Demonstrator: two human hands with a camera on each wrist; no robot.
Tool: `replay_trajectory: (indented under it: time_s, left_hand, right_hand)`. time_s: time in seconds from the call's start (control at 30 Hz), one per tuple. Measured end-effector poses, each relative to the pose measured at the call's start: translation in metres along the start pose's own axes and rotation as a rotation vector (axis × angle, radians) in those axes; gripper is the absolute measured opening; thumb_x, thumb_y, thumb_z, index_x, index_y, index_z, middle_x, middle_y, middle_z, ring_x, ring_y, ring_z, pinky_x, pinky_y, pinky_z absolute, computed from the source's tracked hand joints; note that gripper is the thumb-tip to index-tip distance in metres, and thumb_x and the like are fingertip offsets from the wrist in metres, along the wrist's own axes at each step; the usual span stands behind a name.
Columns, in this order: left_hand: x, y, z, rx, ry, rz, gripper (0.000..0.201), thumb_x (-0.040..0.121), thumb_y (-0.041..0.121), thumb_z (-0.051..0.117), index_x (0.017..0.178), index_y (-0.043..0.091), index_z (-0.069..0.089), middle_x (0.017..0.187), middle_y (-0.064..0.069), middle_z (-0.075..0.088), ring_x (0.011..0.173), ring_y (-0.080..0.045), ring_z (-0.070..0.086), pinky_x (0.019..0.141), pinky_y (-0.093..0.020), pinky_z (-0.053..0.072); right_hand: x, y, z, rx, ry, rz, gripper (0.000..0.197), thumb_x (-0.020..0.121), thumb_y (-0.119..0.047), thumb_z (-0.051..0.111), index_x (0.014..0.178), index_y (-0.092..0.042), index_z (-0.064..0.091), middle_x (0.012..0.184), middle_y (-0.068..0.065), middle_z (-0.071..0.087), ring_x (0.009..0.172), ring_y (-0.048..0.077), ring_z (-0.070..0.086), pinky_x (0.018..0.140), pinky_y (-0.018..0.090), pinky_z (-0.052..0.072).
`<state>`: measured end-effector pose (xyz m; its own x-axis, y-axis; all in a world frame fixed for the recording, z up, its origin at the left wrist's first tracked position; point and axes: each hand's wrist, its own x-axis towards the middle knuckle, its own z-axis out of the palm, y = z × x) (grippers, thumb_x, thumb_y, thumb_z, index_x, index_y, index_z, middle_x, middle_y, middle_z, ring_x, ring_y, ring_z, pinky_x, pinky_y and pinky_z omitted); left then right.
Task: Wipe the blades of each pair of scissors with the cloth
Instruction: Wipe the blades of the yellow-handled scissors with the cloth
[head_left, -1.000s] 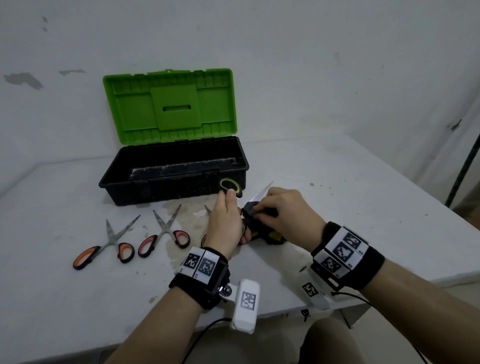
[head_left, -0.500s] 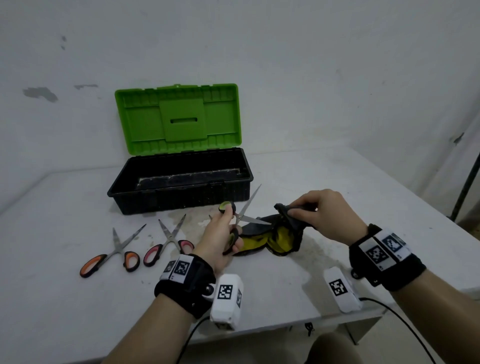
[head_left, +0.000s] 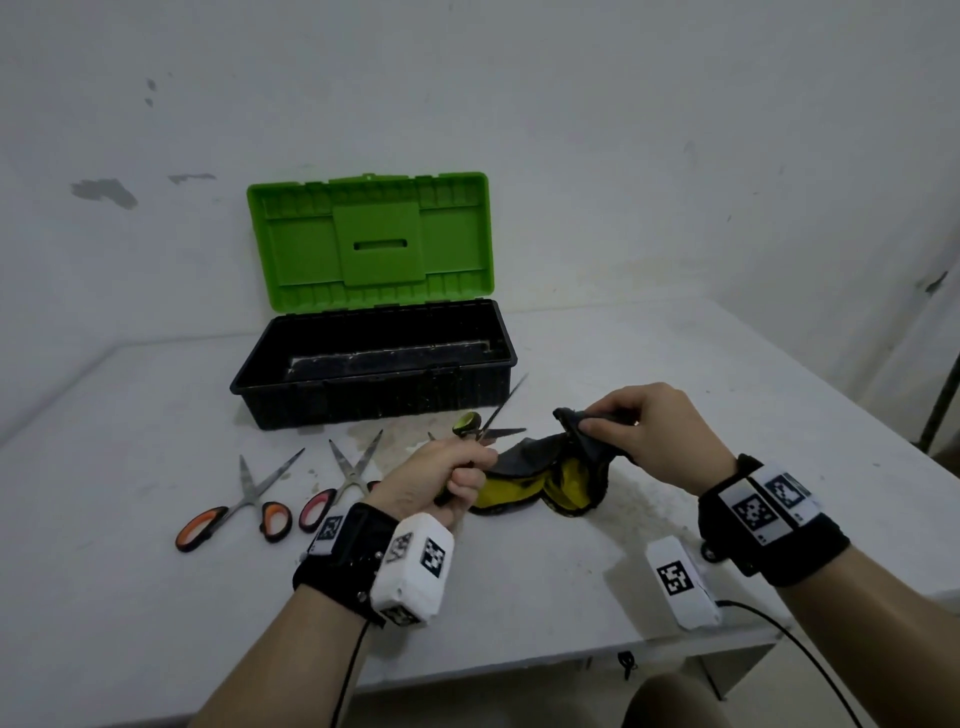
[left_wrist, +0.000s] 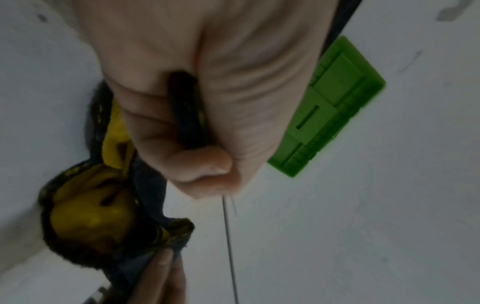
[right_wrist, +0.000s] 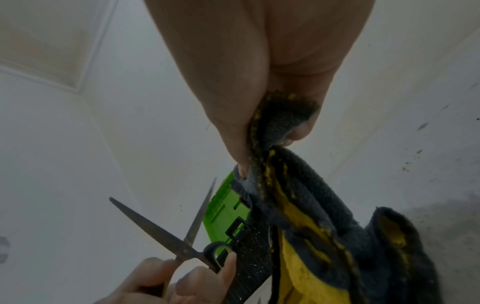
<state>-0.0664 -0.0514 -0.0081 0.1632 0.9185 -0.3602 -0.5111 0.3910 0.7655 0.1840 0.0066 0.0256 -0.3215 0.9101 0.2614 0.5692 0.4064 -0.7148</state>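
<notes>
Three scissors: two (head_left: 236, 501) (head_left: 345, 486) lie left; left hand (head_left: 436, 480) clutches open green-handled scissors (head_left: 485, 423); right hand (head_left: 647, 431) pinches cloth (head_left: 545, 478) beside them. Far, lid-up toolbox (head_left: 374, 364), contents unclear.

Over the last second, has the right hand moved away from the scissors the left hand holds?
Yes. The right hand, pinching the cloth, has pulled rightward off the scissors in the left hand, ending past the toolbox's right corner.
</notes>
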Motion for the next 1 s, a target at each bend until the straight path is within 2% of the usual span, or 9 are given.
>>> replay_trajectory:
  time_s: [0.03, 0.1, 0.23, 0.37, 0.5, 0.6, 0.7, 0.87, 1.0]
  left_hand:
    - [0.000, 0.000, 0.003, 0.099, 0.052, 0.028, 0.012, 0.095, -0.003, 0.053, 0.091, 0.008, 0.054, 0.064, 0.001, 0.047, 0.038, -0.003, 0.039, 0.031, -0.012, 0.027]
    - [-0.001, 0.000, 0.008, 0.285, 0.130, 0.069, 0.019, 0.099, 0.005, 0.044, 0.094, 0.005, 0.063, 0.061, 0.002, 0.048, 0.041, -0.008, 0.041, 0.034, -0.016, 0.030]
    - [-0.003, 0.000, 0.008, 0.505, 0.145, 0.063, 0.027, 0.102, 0.018, 0.040, 0.101, 0.007, 0.065, 0.060, 0.003, 0.048, 0.042, -0.013, 0.040, 0.038, -0.021, 0.026]
    - [-0.001, 0.003, 0.010, 0.503, 0.164, 0.058, 0.010, 0.106, 0.022, 0.045, 0.105, 0.012, 0.048, 0.062, 0.000, 0.052, 0.040, -0.010, 0.035, 0.037, -0.018, 0.020]
    - [-0.001, 0.007, 0.003, 0.394, 0.102, 0.134, 0.020, 0.109, 0.019, 0.041, 0.114, 0.008, 0.057, 0.078, -0.009, 0.064, 0.056, -0.015, 0.051, 0.047, -0.022, 0.039]
    - [0.002, 0.007, -0.005, 0.438, 0.109, 0.194, 0.025, 0.110, 0.026, 0.038, 0.110, 0.013, 0.059, 0.072, 0.001, 0.052, 0.057, -0.011, 0.044, 0.051, -0.022, 0.036]
    - [0.007, 0.006, -0.014, 0.411, 0.148, 0.264, 0.026, 0.102, 0.015, 0.039, 0.112, 0.009, 0.063, 0.074, 0.002, 0.040, 0.058, -0.010, 0.032, 0.053, -0.025, 0.026]
    - [0.006, 0.003, -0.017, 0.459, 0.272, 0.294, 0.036, 0.107, 0.040, 0.040, 0.100, 0.014, 0.064, 0.075, 0.004, 0.043, 0.067, -0.013, 0.039, 0.070, -0.031, 0.035]
    - [0.002, 0.003, -0.018, 0.627, 0.192, 0.352, 0.022, 0.104, 0.027, 0.054, 0.086, 0.024, 0.067, 0.065, 0.005, 0.049, 0.061, -0.013, 0.042, 0.059, -0.029, 0.039]
  right_hand:
    - [0.000, -0.001, 0.001, -0.005, 0.000, -0.003, 0.003, 0.082, -0.022, 0.076, 0.084, -0.022, 0.078, 0.071, -0.011, 0.072, 0.063, -0.005, 0.062, 0.054, 0.007, 0.042]
    - [0.001, -0.001, 0.002, -0.011, 0.002, 0.000, 0.003, 0.082, -0.022, 0.076, 0.084, -0.023, 0.078, 0.071, -0.011, 0.072, 0.064, -0.005, 0.062, 0.055, 0.007, 0.043]
    - [0.001, 0.000, 0.004, -0.011, -0.002, 0.008, 0.002, 0.082, -0.023, 0.076, 0.083, -0.024, 0.078, 0.072, -0.011, 0.072, 0.066, -0.004, 0.063, 0.056, 0.007, 0.043]
    - [0.002, 0.003, 0.003, -0.016, 0.002, 0.021, 0.002, 0.082, -0.023, 0.076, 0.082, -0.025, 0.078, 0.072, -0.012, 0.072, 0.067, -0.004, 0.064, 0.057, 0.007, 0.042]
    - [0.003, 0.007, 0.003, -0.024, 0.027, 0.042, 0.002, 0.082, -0.024, 0.076, 0.082, -0.024, 0.078, 0.072, -0.012, 0.072, 0.068, -0.003, 0.065, 0.057, 0.007, 0.043]
    - [0.003, 0.007, 0.003, -0.020, 0.033, 0.050, 0.003, 0.082, -0.024, 0.075, 0.083, -0.023, 0.078, 0.073, -0.011, 0.073, 0.068, -0.003, 0.065, 0.056, 0.006, 0.042]
    - [0.003, 0.006, 0.005, -0.030, 0.039, 0.044, 0.004, 0.082, -0.023, 0.075, 0.084, -0.021, 0.078, 0.073, -0.010, 0.073, 0.068, -0.003, 0.065, 0.055, 0.005, 0.042]
    - [0.003, 0.004, 0.007, -0.037, 0.033, 0.034, 0.004, 0.082, -0.024, 0.075, 0.084, -0.022, 0.078, 0.073, -0.012, 0.072, 0.067, -0.003, 0.064, 0.056, 0.006, 0.041]
    - [0.003, 0.002, 0.008, -0.020, 0.033, 0.028, 0.002, 0.082, -0.023, 0.075, 0.082, -0.024, 0.078, 0.071, -0.012, 0.072, 0.066, -0.005, 0.063, 0.056, 0.006, 0.042]
